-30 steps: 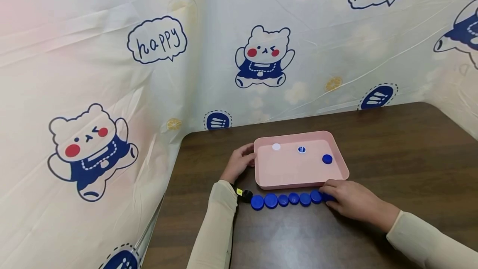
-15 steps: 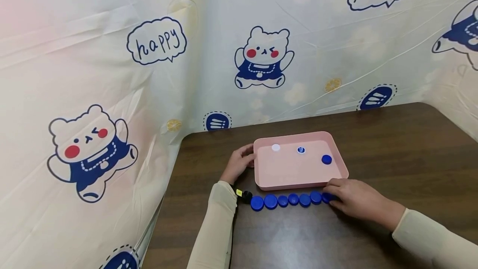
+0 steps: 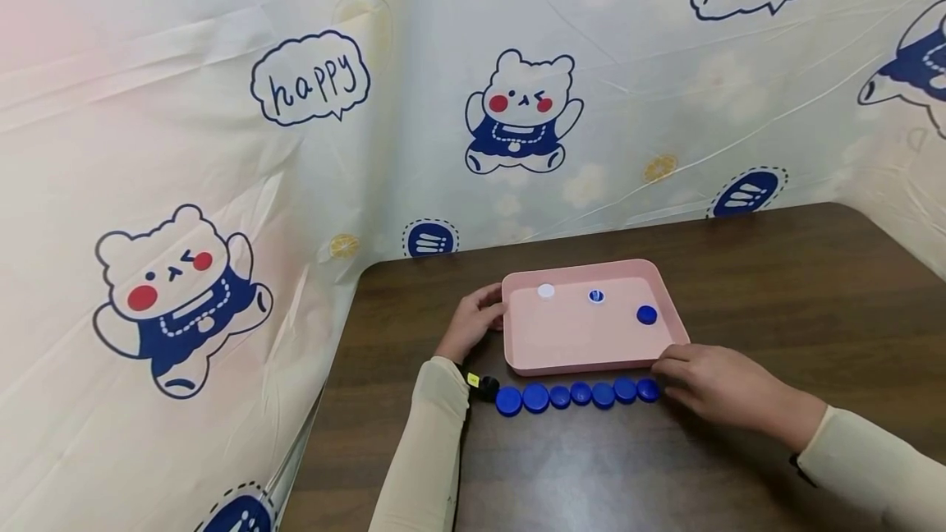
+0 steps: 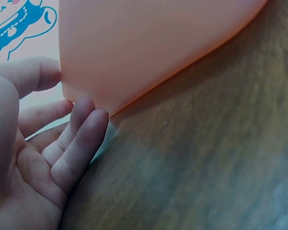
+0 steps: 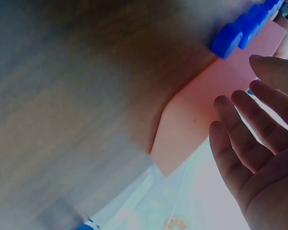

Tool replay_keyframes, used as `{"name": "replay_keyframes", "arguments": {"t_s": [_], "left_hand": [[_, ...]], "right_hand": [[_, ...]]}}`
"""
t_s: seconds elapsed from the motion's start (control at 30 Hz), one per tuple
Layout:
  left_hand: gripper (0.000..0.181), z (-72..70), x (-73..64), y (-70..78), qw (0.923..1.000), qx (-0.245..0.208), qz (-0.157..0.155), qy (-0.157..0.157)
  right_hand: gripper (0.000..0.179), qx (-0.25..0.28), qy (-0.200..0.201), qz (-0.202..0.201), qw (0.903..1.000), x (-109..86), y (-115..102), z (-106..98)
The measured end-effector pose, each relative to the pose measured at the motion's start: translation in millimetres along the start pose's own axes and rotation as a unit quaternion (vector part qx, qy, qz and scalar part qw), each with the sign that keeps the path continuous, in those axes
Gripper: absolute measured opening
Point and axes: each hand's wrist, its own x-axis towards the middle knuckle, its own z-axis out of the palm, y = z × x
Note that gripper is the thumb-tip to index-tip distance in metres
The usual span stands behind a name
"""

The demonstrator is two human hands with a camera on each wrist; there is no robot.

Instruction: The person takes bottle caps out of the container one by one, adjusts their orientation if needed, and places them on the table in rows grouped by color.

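Several blue bottle caps [image 3: 580, 393] lie in a row in front of the pink tray [image 3: 584, 343]. Inside the tray are a white cap [image 3: 545, 291], a blue cap with a white rim [image 3: 596, 296] and a plain blue cap [image 3: 646, 315]. My left hand [image 3: 471, 323] rests against the tray's left wall, its fingertips touching the outside of the wall in the left wrist view. Just right of the row's rightmost cap [image 3: 648, 390] is my right hand [image 3: 727, 388], near the tray's front right corner. Its fingers are loosely bent and hold nothing, as the right wrist view shows.
A brown wooden table [image 3: 798, 294] bears everything. Patterned cloth [image 3: 414, 105] hangs behind it and along the left side. A black wrist device [image 3: 486, 387] with a yellow label on my left wrist sits close to the leftmost cap [image 3: 508, 401].
My right hand has let go of the rightmost blue cap and drawn back to the right. That cap now lies uncovered at the row's end. The left hand has stayed in place.
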Motion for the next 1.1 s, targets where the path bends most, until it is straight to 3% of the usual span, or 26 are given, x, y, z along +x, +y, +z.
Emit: {"name": "replay_keyframes", "arguments": {"t_s": [0.47, 0.87, 1.1], "left_hand": [[0.044, -0.1, -0.8, -1.5, 1.0, 0.005, 0.001, 0.0], [0.043, 2.9, 0.9, -1.7, 1.0, 0.003, 0.003, -0.003], [0.044, 0.1, 1.6, -3.2, 1.0, 0.005, 0.006, 0.0]], "right_hand": [[0.031, -0.041, 0.014, -0.015, 0.999, 17.0, 14, -18], [0.031, -0.035, -0.032, 0.021, 0.9986, 29.8, 18, -23], [0.031, -0.032, -0.036, 0.015, 0.9987, 37.9, 21, -17]]}}
